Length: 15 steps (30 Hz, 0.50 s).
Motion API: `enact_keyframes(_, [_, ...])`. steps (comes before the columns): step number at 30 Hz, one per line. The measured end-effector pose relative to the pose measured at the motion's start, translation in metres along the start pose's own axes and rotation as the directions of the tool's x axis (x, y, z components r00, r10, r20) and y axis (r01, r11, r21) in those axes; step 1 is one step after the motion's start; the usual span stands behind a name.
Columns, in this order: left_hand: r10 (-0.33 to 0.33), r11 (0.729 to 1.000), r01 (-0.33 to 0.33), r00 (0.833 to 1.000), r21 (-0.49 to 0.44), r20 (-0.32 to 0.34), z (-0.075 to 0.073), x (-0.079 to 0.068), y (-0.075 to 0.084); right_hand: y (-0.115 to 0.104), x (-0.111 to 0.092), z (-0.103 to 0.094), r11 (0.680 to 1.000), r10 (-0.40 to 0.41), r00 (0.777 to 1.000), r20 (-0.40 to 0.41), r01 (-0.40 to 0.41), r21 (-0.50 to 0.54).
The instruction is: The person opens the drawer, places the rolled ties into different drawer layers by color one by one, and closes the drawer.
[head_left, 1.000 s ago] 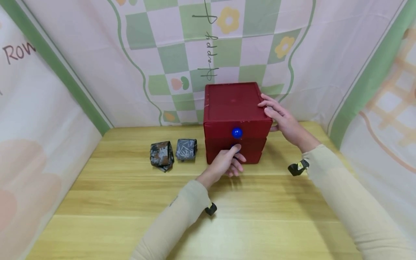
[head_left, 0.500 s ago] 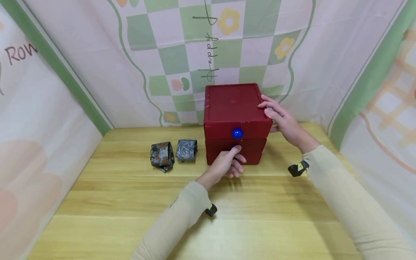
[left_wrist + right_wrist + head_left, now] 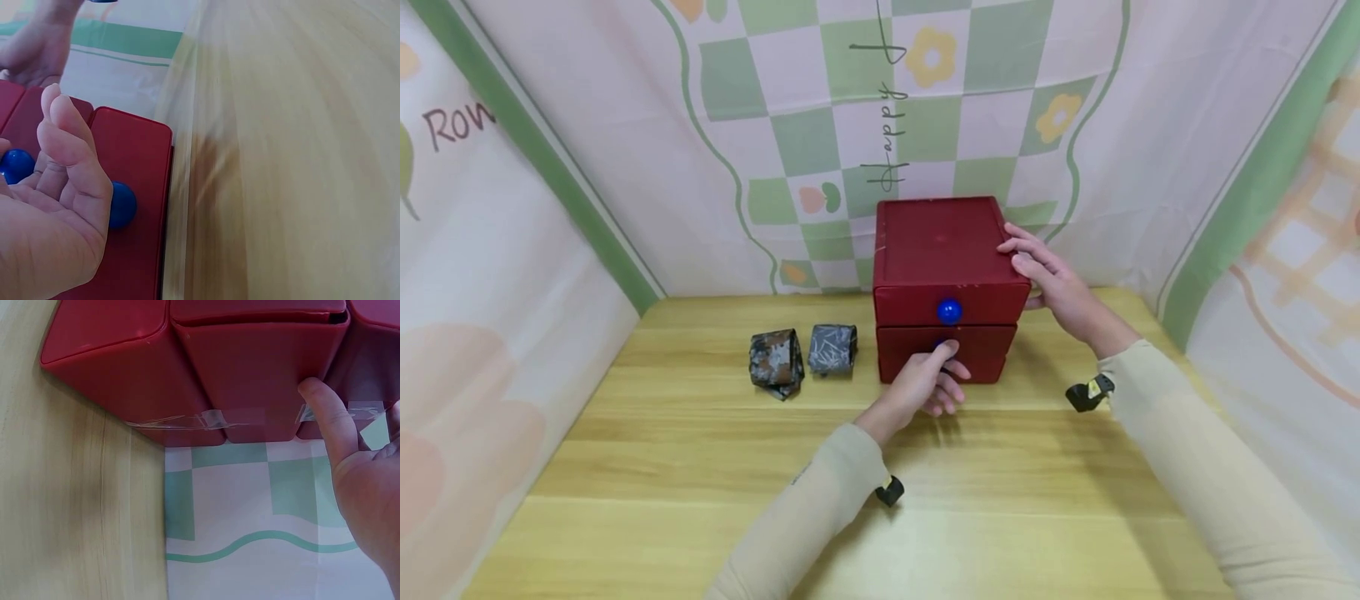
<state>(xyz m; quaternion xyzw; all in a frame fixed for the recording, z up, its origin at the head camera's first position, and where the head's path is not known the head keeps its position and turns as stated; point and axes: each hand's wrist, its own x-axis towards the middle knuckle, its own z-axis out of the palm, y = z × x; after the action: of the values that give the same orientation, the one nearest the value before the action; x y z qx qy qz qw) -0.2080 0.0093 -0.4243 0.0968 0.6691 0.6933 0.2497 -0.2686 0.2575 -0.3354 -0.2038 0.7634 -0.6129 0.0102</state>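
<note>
A dark red drawer box (image 3: pixel 936 242) with stacked drawers stands against the back cloth. Its top drawer has a round blue knob (image 3: pixel 950 312). My left hand (image 3: pixel 921 385) is at the front, its thumb over another blue knob (image 3: pixel 16 165) on the drawer below and its fingers beneath. In the left wrist view a further blue knob (image 3: pixel 123 205) shows on the lowest drawer, partly behind the hand. My right hand (image 3: pixel 1060 292) rests on the box's right side, fingertips at the top edge. In the right wrist view, its thumb touches the middle tier (image 3: pixel 256 369).
Two rolled, dark patterned strips lie on the wooden table (image 3: pixel 700 467) left of the box: a brown-grey camouflage roll (image 3: pixel 773 358) and a grey roll with pale streaks (image 3: pixel 831 350). Clear tape (image 3: pixel 212 419) crosses the box's side. Printed cloth walls (image 3: pixel 805 125) surround the table.
Both hands keep their places on the box. The head view has tilted slightly, so the whole scene sits a little lower and further right.
</note>
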Motion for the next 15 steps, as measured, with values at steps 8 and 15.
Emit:
enact_keyframes(8, [-0.008, 1.000, 0.008, 1.000, -0.009, 0.013, 0.0005, -0.0026, 0.0004, -0.0033, -0.0005, 0.0011, 1.000, 0.003, 1.000, -0.010, -0.003, -0.022])
enact_keyframes(15, [-0.018, 1.000, 0.018, 0.999, 0.004, 0.036, 0.0003, -0.0068, 0.0011, -0.0048, -0.0018, 0.0014, 1.000, -0.022, 0.999, -0.028, 0.022, 0.008])
